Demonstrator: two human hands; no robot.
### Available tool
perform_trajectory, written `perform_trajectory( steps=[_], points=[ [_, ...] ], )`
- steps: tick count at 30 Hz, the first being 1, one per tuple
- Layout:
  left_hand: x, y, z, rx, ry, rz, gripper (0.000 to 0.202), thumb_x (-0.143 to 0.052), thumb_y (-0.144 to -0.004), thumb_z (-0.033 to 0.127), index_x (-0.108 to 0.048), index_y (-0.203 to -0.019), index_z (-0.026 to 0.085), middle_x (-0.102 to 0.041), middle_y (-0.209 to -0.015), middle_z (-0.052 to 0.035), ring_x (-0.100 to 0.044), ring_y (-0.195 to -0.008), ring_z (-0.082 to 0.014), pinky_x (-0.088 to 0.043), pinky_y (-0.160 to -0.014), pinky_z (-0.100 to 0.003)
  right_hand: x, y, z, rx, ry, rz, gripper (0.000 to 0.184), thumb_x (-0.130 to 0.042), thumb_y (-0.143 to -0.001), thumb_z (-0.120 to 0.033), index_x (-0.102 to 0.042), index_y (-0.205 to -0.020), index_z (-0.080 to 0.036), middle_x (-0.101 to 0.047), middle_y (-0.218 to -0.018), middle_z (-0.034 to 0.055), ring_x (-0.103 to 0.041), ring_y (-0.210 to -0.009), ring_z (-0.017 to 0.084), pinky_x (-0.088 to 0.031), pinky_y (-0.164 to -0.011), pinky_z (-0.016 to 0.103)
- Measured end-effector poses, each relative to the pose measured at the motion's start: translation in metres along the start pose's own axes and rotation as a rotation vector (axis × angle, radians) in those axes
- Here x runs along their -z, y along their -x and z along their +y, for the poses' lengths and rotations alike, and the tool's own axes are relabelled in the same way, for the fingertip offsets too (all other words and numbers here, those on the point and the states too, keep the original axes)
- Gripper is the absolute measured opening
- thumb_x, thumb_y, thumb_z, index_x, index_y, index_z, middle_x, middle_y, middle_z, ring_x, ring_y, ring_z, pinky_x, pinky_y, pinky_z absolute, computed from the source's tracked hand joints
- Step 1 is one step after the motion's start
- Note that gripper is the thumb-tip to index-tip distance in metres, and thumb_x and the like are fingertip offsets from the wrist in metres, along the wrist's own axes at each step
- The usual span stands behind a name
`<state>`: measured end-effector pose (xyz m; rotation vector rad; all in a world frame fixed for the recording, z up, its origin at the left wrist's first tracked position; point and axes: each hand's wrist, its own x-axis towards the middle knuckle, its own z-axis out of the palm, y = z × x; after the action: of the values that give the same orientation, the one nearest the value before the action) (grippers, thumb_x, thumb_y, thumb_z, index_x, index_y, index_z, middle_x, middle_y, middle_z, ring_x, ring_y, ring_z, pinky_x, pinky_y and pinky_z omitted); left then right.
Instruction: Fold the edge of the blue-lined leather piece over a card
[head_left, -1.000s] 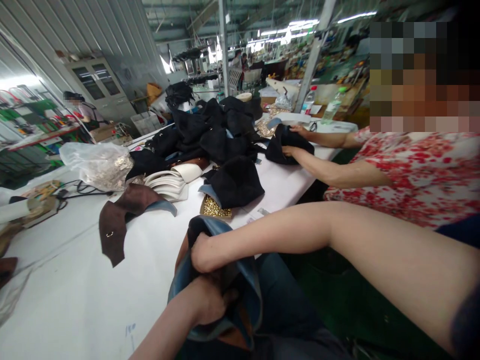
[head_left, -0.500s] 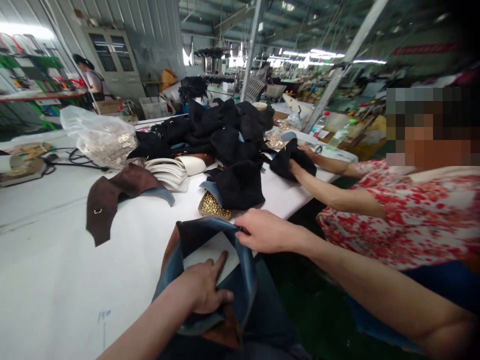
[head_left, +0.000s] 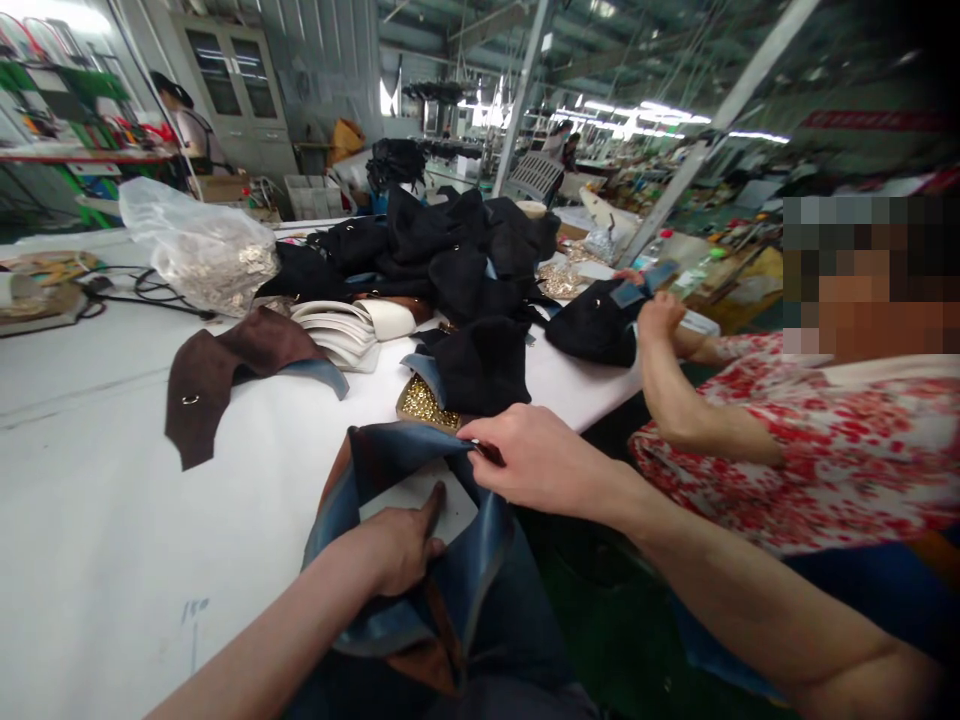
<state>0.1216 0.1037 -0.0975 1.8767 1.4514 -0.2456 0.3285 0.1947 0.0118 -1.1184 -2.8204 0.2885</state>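
Note:
An open pouch of blue-faced material with brown patches stands at the table's edge in front of me. Down inside its mouth lies a flat white board. My left hand reaches into the pouch, index finger stretched out on the board and thumb apart. At the far right of the rim, my right hand pinches the pouch's edge between thumb and fingers. Just beyond sits a small box of gold-coloured metal bits, partly under a black piece with a blue underside.
On the white table lie a brown piece with a metal ring, stacked white curved pieces, a clear plastic bag of small parts and a black heap. At right, a co-worker's hands handle a black piece.
My left hand has shifted slightly up and left inside the pouch, still on the board. My right hand keeps its pinch on the rim. The co-worker's hands have lifted a blue flap.

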Motion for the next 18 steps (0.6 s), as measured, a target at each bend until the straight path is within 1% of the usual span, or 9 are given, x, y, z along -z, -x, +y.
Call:
perform_trajectory(
  steps=[2,5,9,10,12,14,16,17,18],
  points=[
    [0.004,-0.001,0.003,0.015,-0.024,-0.024,0.088,-0.046,-0.111,0.040,-0.007,-0.184,0.009,-0.070,-0.147,-0.0336,-0.070,-0.140,-0.0508,-0.058,-0.116,-0.063,-0.005,0.000,-0.001,0.030,-0.006,0.009,0.022,-0.065,-0.097,-0.025,-0.085,-0.106,-0.028,-0.083,-0.092,0.0005,-0.073,-0.079,0.019,-0.032,-0.068,0.032],
    [0.006,-0.002,0.007,0.037,-0.016,-0.033,0.090,-0.048,-0.111,0.038,-0.005,-0.184,0.007,-0.070,-0.148,-0.0337,-0.070,-0.139,-0.0507,-0.059,-0.115,-0.062,-0.011,-0.002,-0.001,0.043,-0.069,0.026,0.020,-0.064,-0.098,-0.026,-0.083,-0.107,-0.027,-0.083,-0.093,-0.0003,-0.074,-0.081,0.018,-0.035,-0.069,0.031],
    [-0.002,-0.003,0.003,0.021,-0.024,0.004,0.092,-0.053,-0.109,0.036,-0.008,-0.184,0.009,-0.071,-0.146,-0.0323,-0.071,-0.138,-0.0502,-0.060,-0.115,-0.062,-0.015,-0.004,0.004,-0.006,-0.097,0.044,0.019,-0.065,-0.101,-0.027,-0.082,-0.106,-0.026,-0.082,-0.090,-0.0019,-0.074,-0.079,0.016,-0.039,-0.072,0.031],
    [-0.007,-0.004,0.002,0.014,-0.031,0.020,0.092,-0.054,-0.108,0.033,-0.007,-0.184,0.009,-0.072,-0.145,-0.0316,-0.072,-0.136,-0.0502,-0.061,-0.114,-0.062,-0.016,-0.004,0.005,-0.009,-0.096,0.037,0.020,-0.064,-0.102,-0.028,-0.083,-0.109,-0.027,-0.081,-0.089,-0.0021,-0.074,-0.078,0.016,-0.039,-0.072,0.031],
    [-0.016,-0.007,0.002,0.019,-0.045,0.055,0.095,-0.054,-0.104,0.025,-0.005,-0.184,0.010,-0.073,-0.143,-0.0297,-0.074,-0.131,-0.0507,-0.063,-0.110,-0.065,-0.016,-0.003,0.005,-0.013,-0.058,0.025,0.023,-0.065,-0.104,-0.029,-0.082,-0.120,-0.029,-0.081,-0.091,-0.0021,-0.074,-0.080,0.017,-0.041,-0.073,0.031],
    [-0.027,-0.008,0.004,0.052,-0.082,0.097,0.097,-0.053,-0.099,0.017,-0.009,-0.184,0.009,-0.072,-0.141,-0.0287,-0.075,-0.124,-0.0512,-0.065,-0.105,-0.067,-0.015,-0.001,0.002,-0.002,0.038,0.029,0.033,-0.067,-0.105,-0.029,-0.077,-0.137,-0.030,-0.081,-0.102,-0.0001,-0.074,-0.086,0.020,-0.043,-0.074,0.033],
    [-0.036,-0.009,0.007,0.082,-0.110,0.146,0.095,-0.051,-0.096,0.013,-0.013,-0.184,0.008,-0.070,-0.139,-0.0277,-0.074,-0.121,-0.0502,-0.066,-0.101,-0.067,-0.014,-0.002,-0.003,0.084,0.165,0.062,0.044,-0.069,-0.105,-0.024,-0.068,-0.149,-0.026,-0.079,-0.120,0.0051,-0.073,-0.099,0.024,-0.047,-0.082,0.035],
    [-0.039,-0.008,0.008,0.085,-0.106,0.166,0.094,-0.050,-0.097,0.013,-0.015,-0.183,0.008,-0.069,-0.139,-0.0271,-0.073,-0.121,-0.0494,-0.066,-0.101,-0.066,-0.013,-0.002,-0.006,0.173,0.227,0.085,0.046,-0.068,-0.106,-0.020,-0.065,-0.151,-0.023,-0.076,-0.129,0.0083,-0.071,-0.108,0.026,-0.050,-0.088,0.038],
    [-0.041,-0.007,0.009,0.087,-0.091,0.172,0.092,-0.050,-0.096,0.012,-0.018,-0.183,0.009,-0.068,-0.140,-0.0266,-0.072,-0.121,-0.0487,-0.066,-0.101,-0.066,-0.014,-0.004,-0.009,0.290,0.281,0.105,0.042,-0.065,-0.107,-0.017,-0.065,-0.150,-0.019,-0.073,-0.134,0.0111,-0.068,-0.116,0.028,-0.051,-0.096,0.041]
  ],
)
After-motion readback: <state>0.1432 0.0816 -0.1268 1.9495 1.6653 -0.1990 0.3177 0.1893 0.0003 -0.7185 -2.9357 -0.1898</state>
